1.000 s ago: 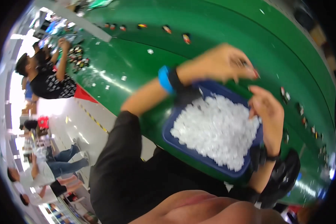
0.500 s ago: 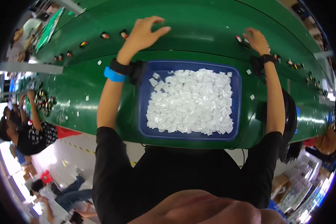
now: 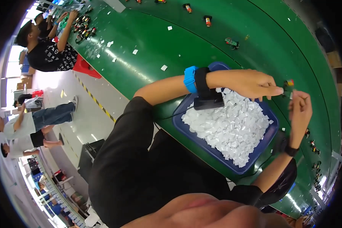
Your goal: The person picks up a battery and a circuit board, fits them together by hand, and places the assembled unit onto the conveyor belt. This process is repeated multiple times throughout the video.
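Note:
My left hand [image 3: 259,85] reaches across the tray toward the right, its fingers curled and pinched together. What they hold, if anything, is too small to make out. Facing it, my right hand [image 3: 301,109] is closed at the fingertips on a small electronic assembly [image 3: 288,86], dark green with a red and yellow end. Some blur hides the exact grip. Below my left forearm, a blue tray [image 3: 220,162] is heaped with small white square packets [image 3: 228,127]. A black device strapped to my left wrist hangs over the packets.
More small assemblies lie in a row on the green conveyor surface, including one beyond my left hand [image 3: 231,43] and several at the right [image 3: 317,171]. Loose white packets [image 3: 163,68] are scattered on the green table. A seated co-worker [image 3: 49,49] works at the far left.
My view has turned to the right. Both hands, wide apart before, have come together beyond the tray's right end. My right hand now has the assembly, and my left fingers have closed.

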The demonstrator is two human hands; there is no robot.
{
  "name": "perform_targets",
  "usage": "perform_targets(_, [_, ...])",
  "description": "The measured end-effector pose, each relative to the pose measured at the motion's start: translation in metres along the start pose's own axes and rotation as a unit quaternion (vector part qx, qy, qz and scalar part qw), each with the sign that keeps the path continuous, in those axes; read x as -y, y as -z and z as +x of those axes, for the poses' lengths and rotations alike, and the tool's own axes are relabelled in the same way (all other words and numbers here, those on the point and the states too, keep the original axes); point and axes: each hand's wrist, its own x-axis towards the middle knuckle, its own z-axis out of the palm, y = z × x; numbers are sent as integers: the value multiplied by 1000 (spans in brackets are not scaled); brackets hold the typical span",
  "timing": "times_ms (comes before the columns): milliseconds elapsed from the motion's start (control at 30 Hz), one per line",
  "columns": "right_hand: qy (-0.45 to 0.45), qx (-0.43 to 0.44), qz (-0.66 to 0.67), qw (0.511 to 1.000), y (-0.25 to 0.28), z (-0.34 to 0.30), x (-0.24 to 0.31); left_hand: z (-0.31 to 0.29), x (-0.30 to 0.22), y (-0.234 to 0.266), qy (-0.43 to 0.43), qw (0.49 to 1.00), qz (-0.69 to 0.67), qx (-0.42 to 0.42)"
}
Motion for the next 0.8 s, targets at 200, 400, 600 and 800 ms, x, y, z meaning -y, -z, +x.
perform_targets(200, [24,-48,163,985,-43,-54,52,-4,-2,-12,-21,998,-41,-38])
perform_targets(400, [42,0,198,979,-40,-62,42,-6,-5,-9,-71,993,-93,-13])
perform_targets(600, [81,27,52,995,-40,-72,50,-8,0,5,-64,988,-141,20])
perform_targets(800, [325,-58,-187,925,-43,-73,47,-8,4,-4,-59,985,-162,-13])
